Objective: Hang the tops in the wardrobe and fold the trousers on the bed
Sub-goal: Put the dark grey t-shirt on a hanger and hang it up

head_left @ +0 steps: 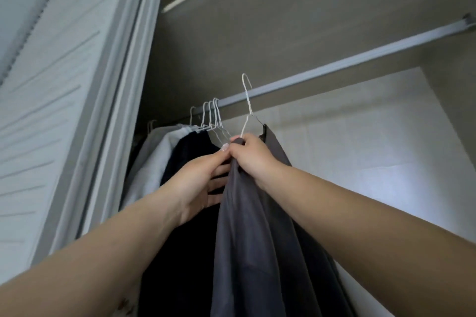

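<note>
At frame centre, both hands gripped the grey top (257,226) at its wire hanger (247,100): right hand (251,154) clenched, left hand (201,183) pinching. Hanging was underway; next, the hook likely needed lifting over the rail (334,65).

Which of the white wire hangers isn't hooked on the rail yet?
The hanger carrying the grey top, gripped by the right hand: its hook stands free in front of the rail, while the others hang left, hooked over it.
</note>
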{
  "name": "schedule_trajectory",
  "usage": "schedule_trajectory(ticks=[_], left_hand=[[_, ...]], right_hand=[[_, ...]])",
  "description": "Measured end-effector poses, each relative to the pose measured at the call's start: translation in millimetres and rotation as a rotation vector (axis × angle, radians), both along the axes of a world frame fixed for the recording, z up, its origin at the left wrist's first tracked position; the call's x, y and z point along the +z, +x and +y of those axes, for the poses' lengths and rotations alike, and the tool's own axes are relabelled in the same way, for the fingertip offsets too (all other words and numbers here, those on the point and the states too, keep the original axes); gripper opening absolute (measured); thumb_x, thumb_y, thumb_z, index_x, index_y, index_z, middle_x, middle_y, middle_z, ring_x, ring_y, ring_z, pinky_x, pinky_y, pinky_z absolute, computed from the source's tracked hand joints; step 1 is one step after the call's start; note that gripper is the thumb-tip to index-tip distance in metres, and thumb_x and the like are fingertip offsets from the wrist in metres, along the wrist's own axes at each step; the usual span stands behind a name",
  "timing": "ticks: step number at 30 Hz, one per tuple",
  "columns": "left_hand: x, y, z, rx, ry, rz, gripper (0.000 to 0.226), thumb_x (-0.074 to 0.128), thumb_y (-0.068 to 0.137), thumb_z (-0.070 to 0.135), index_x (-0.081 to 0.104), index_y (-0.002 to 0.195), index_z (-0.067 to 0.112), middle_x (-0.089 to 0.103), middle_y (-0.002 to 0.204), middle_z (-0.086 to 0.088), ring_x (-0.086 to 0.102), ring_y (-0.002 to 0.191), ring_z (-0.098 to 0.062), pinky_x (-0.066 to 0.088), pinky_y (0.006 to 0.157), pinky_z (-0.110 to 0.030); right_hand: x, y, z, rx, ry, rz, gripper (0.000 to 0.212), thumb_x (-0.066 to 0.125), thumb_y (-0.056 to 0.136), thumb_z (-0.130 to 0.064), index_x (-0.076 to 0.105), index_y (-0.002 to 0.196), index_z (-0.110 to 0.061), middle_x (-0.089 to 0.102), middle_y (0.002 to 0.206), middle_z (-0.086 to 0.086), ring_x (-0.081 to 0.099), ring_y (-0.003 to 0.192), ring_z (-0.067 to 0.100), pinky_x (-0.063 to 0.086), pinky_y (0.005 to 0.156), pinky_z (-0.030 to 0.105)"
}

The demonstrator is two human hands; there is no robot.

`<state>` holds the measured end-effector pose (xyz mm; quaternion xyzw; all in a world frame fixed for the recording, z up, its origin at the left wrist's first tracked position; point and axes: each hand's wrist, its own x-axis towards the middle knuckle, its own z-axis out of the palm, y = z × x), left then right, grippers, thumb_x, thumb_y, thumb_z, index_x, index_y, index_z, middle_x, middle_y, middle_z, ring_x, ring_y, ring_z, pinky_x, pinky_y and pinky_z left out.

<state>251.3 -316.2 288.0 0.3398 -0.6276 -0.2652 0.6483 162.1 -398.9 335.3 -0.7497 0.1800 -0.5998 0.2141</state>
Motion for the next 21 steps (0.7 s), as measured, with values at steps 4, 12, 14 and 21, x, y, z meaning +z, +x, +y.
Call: schedule_trajectory(ticks=[4, 12, 14, 21], left_hand=[[18, 17, 8, 0.055, -0.066, 0.025, 0.025, 0.052, 0.092, 0.045, 0.067, 0.1, 0.027, 0.076, 0.09, 0.007, 0.072, 0.077, -0.006, 0.055, 0.053, -0.023], [25, 30, 2, 0.077, -0.078, 0.005, 0.029, 0.049, 0.093, 0.048, 0.065, 0.104, 0.026, 0.075, 0.087, 0.01, 0.071, 0.074, -0.003, 0.056, 0.063, -0.023], [29, 30, 2, 0.105, -0.079, 0.031, 0.033, 0.049, 0.092, 0.052, 0.065, 0.106, 0.027, 0.075, 0.09, 0.009, 0.07, 0.081, -0.006, 0.055, 0.075, -0.027], [30, 33, 0, 0.144, -0.084, 0.17, 0.044, 0.053, 0.089, 0.054, 0.064, 0.117, 0.021, 0.07, 0.105, 0.0, 0.064, 0.09, -0.012, 0.048, 0.072, -0.025]], right_hand=[[37, 29, -1, -0.036, -0.048, 0.026, 0.03, 0.056, 0.086, -0.018, 0.06, 0.115, -0.01, 0.063, 0.116, 0.013, 0.059, 0.108, 0.028, 0.047, 0.094, 0.033], [73, 71, -31, -0.083, -0.097, 0.042, 0.008, 0.053, 0.088, -0.011, 0.061, 0.089, -0.01, 0.06, 0.094, 0.013, 0.061, 0.099, 0.03, 0.048, 0.089, 0.035], [77, 81, -39, -0.093, -0.072, 0.018, 0.018, 0.054, 0.088, -0.013, 0.065, 0.096, -0.001, 0.066, 0.102, 0.018, 0.062, 0.104, 0.034, 0.05, 0.092, 0.04], [85, 108, -50, -0.123, -0.071, 0.129, 0.032, 0.046, 0.097, -0.019, 0.059, 0.118, 0.001, 0.06, 0.123, 0.017, 0.055, 0.115, 0.03, 0.038, 0.08, 0.028]])
